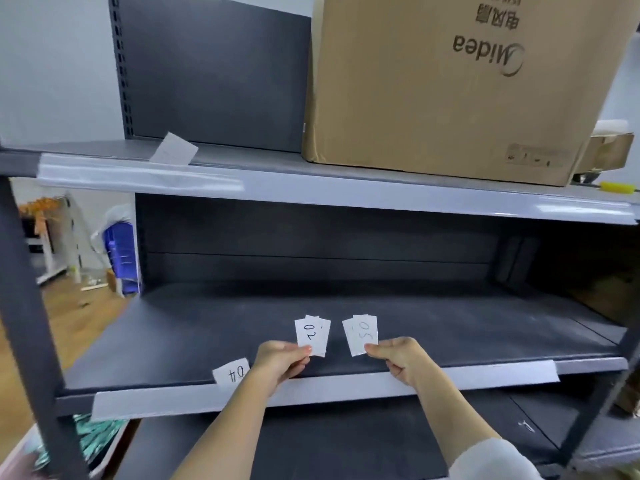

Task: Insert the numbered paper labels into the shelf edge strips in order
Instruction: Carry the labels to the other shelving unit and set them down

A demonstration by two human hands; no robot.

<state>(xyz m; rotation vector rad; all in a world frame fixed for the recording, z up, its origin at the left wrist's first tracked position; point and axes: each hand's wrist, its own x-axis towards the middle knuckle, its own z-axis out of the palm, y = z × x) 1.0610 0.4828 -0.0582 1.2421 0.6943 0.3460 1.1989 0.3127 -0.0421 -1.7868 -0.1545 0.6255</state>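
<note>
Over the middle shelf's [173, 341] front edge, left hand [280, 362] pinches labels [311, 336], right hand [398, 358] pinches another stack [362, 334], long axes upright.

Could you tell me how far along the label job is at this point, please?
Little looks done: both shelf edge strips, upper and lower, show no inserted labels. Label 04 rests at the lower strip's top edge, apparently loose. The left hand pinches cards topped 02; the right hand pinches cards topped 05. Nearly all inserting remains.
</note>
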